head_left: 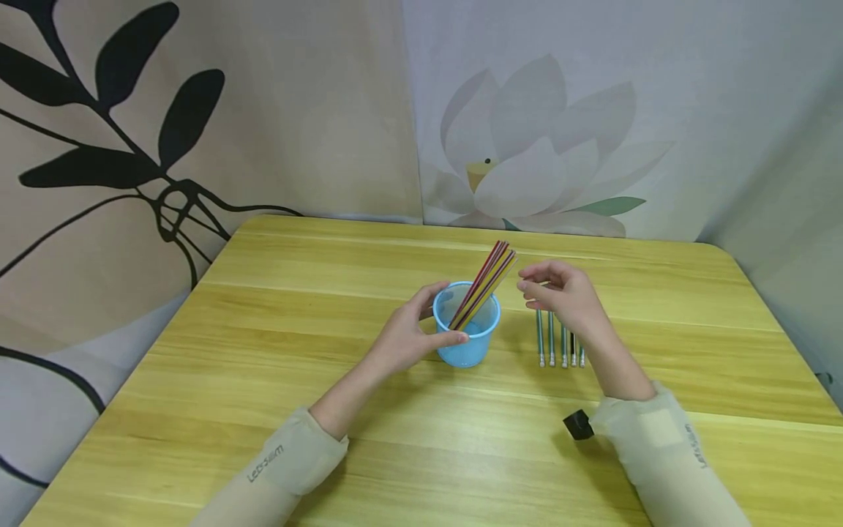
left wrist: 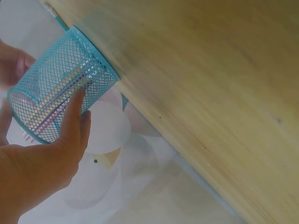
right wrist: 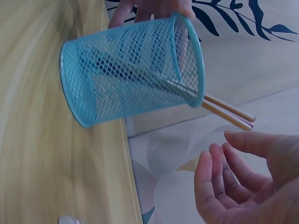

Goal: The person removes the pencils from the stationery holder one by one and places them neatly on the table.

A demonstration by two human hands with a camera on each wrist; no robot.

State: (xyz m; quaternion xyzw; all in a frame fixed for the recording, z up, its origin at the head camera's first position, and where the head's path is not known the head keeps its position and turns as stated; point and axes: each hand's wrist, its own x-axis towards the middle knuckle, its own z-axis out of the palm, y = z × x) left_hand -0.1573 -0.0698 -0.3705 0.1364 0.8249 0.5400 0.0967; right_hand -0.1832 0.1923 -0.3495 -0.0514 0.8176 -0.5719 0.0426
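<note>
A light blue mesh pencil cup stands on the table, gripped around its side by my left hand, thumb near the rim. Several red, yellow and dark pencils lean to the right inside it, their ends sticking out over the rim. My right hand hovers just right of those ends with loosely bent fingers, holding nothing. In the right wrist view its fingertips are apart from the pencil ends. Below that hand several green and dark pencils lie side by side, partly hidden by it.
The wooden table reaches back to a wall cloth printed with a pale flower and black leaves. A small black cube sits beside the right sleeve.
</note>
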